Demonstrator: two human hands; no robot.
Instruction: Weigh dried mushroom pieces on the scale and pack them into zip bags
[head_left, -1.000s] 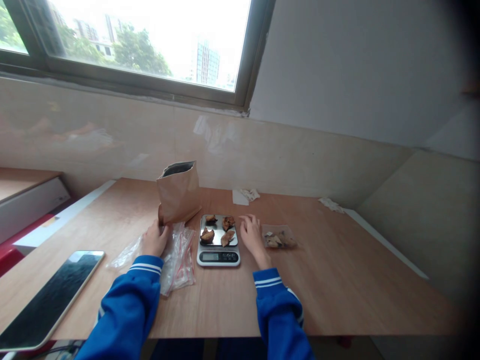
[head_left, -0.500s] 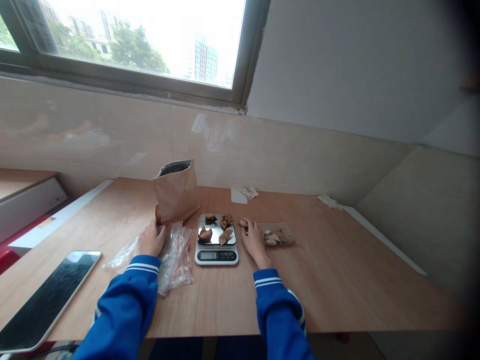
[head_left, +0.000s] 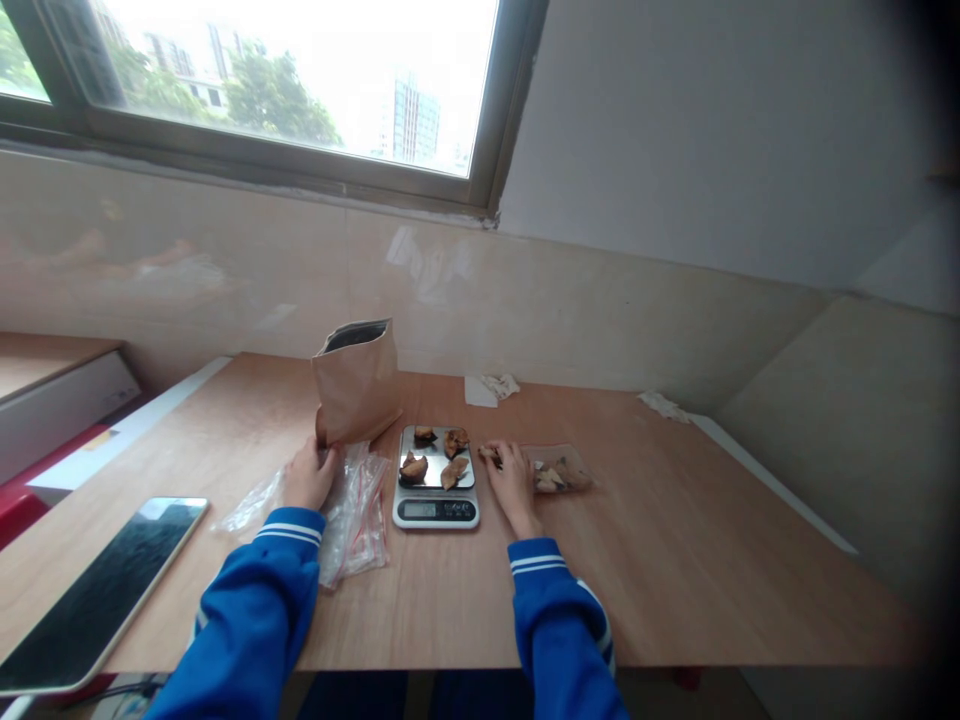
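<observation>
My left hand is at the lower left corner of an upright, open-topped brown paper bag, with fingers curled against that corner. Clear zip bags lie flat beside and under this hand. In my right hand, a brown dried piece is pinched between the fingertips, just right of a kitchen scale. Several similar dried brown chunks rest apart on the scale's shiny plate. Partly behind my right hand lies a clear packet with pale brown pieces in it.
A large tablet-like device with a dark screen lies at the table's left. White paper and a crumpled tissue sit at the back, another tissue farther right. The wooden table meets a tiled wall under a window.
The dried piece has turned in my right fingertips and now shows a darker side. My left hand stays at the paper bag. The whole view has shifted slightly.
</observation>
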